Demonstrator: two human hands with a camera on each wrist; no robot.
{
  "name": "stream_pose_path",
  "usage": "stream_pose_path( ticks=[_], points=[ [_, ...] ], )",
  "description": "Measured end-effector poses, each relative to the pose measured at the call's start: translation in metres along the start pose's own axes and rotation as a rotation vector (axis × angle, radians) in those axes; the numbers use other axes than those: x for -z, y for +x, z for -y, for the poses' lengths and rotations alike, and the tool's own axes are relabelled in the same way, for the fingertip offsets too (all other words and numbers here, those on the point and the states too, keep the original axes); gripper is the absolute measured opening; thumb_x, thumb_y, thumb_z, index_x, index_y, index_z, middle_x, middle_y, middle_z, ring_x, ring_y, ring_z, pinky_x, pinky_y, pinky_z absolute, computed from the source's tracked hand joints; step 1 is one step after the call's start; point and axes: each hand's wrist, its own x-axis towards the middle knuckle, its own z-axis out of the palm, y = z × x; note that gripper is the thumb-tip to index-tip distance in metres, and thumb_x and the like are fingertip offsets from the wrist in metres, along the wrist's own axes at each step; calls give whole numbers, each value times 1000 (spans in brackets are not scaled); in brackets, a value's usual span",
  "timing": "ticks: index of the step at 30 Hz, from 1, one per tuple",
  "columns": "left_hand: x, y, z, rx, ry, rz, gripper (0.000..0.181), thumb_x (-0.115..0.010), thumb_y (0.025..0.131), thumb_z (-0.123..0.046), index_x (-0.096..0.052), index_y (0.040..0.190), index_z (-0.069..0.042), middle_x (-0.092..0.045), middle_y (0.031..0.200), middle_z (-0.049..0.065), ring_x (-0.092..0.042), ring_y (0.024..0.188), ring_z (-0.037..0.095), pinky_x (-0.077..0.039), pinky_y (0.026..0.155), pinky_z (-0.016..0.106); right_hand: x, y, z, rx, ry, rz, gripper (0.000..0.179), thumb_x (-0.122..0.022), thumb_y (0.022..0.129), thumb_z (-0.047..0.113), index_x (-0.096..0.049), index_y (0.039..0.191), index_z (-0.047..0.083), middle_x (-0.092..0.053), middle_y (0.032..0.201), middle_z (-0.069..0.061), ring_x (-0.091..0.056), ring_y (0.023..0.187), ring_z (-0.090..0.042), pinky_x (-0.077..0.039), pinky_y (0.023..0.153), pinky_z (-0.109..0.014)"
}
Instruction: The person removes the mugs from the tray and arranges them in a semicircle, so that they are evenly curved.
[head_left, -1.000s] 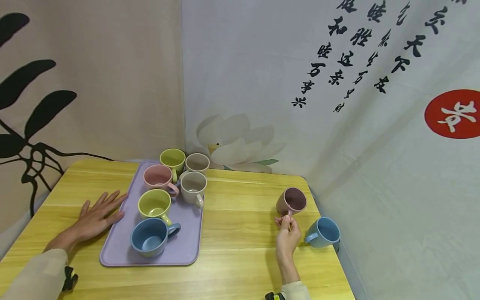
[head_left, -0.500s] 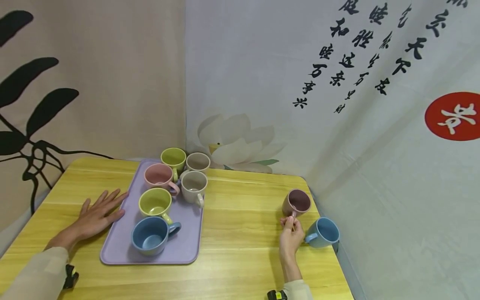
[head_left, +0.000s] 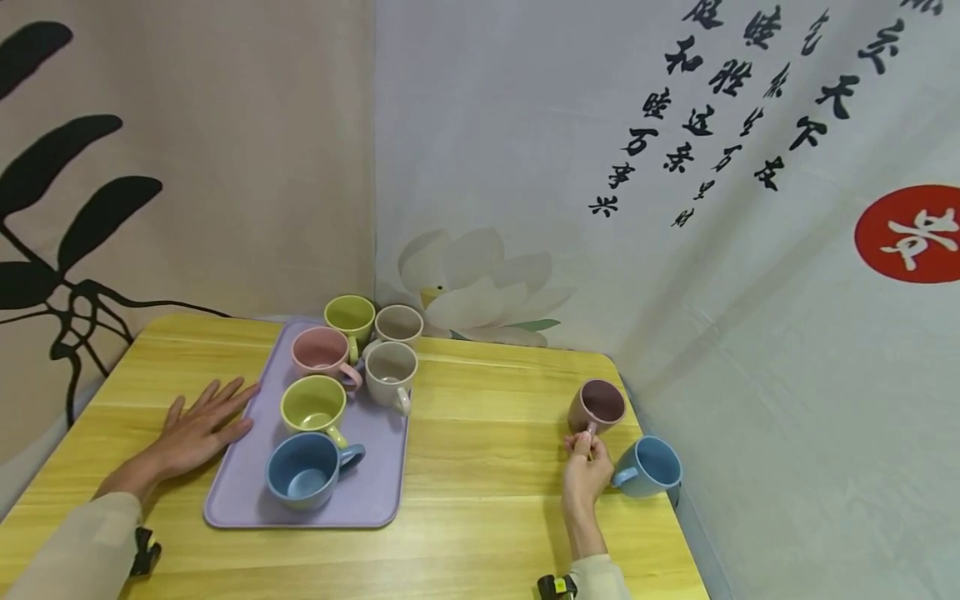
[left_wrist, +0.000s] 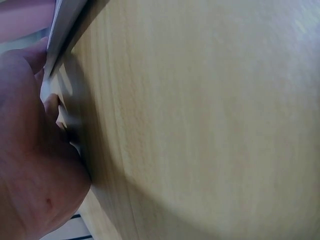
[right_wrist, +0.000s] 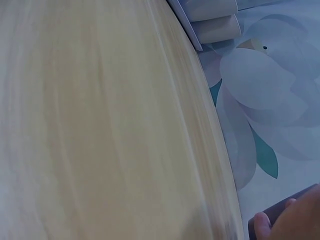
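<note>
My right hand (head_left: 587, 479) pinches the handle of a mauve mug (head_left: 596, 405) near the table's right side. A light blue mug (head_left: 649, 467) stands just to the right of that hand. At the left, my left hand (head_left: 197, 432) lies spread, with its fingertips at the left edge of a lilac tray (head_left: 367, 508). On the tray are a blue mug (head_left: 302, 475), a yellow-green mug (head_left: 312, 406), a pink mug (head_left: 320, 353) and a grey-white mug (head_left: 391, 373). The right wrist view catches only part of the right hand (right_wrist: 295, 220) and the mauve mug (right_wrist: 272, 212).
Behind stand another yellow-green mug (head_left: 350, 318) and a beige mug (head_left: 399, 323), close against the others. The wooden table (head_left: 480, 467) extends between tray and right hand. Printed cloth (head_left: 480, 150) hangs along the table's back and right edges.
My right hand and the mauve mug have shifted a little to the right, nearer the light blue mug. The left hand stays at the tray edge.
</note>
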Motion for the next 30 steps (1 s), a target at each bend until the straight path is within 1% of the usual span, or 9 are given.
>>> stream_pose_path(
  ticks=[4, 10, 17, 19, 25, 30],
  points=[
    [1, 0, -2, 1, -1, 1, 73, -44, 121, -50, -21, 182, -18, -7, 187, 32, 11, 171, 65, 27, 127, 84, 1, 2, -1, -4, 10, -5, 30, -57, 118, 10, -67, 105, -15, -75, 96, -17, -80, 89, -14, -70, 92, -26],
    [0, 0, 0, 11, -4, 10, 73, -44, 121, -51, -20, 182, -19, -6, 187, 33, 13, 171, 64, 28, 127, 84, 4, 4, -4, -5, -5, -10, 30, -56, 118, 9, -67, 107, -17, -76, 92, -11, -81, 90, -16, -70, 92, -27],
    [-1, 0, 1, 22, 0, 14, 74, -43, 120, -52, -20, 182, -18, -5, 187, 33, 14, 171, 64, 29, 126, 84, 5, 5, -6, -9, -39, -31, 31, -57, 118, 11, -69, 108, -16, -77, 88, -4, -80, 91, -18, -69, 89, -23],
    [-1, 0, 1, 23, 0, 13, 74, -43, 120, -52, -20, 182, -18, -5, 187, 33, 14, 171, 64, 29, 126, 84, 5, 6, -7, -8, -42, -44, 30, -57, 117, 10, -69, 107, -16, -77, 87, -4, -80, 90, -19, -69, 88, -22],
    [-1, -1, 0, 26, 0, 15, 74, -43, 120, -52, -20, 182, -17, -5, 187, 33, 14, 171, 64, 29, 126, 83, 5, 10, -9, -6, -37, -84, 28, -58, 117, 8, -69, 105, -16, -75, 83, -3, -77, 85, -18, -66, 81, -18],
    [0, 0, 0, 24, 0, 17, 74, -43, 120, -52, -19, 182, -18, -4, 187, 33, 15, 171, 64, 30, 126, 83, 4, 12, -8, -27, -24, -108, 26, -59, 116, 8, -69, 107, -14, -75, 81, 0, -75, 84, -15, -64, 78, -16]
  ],
)
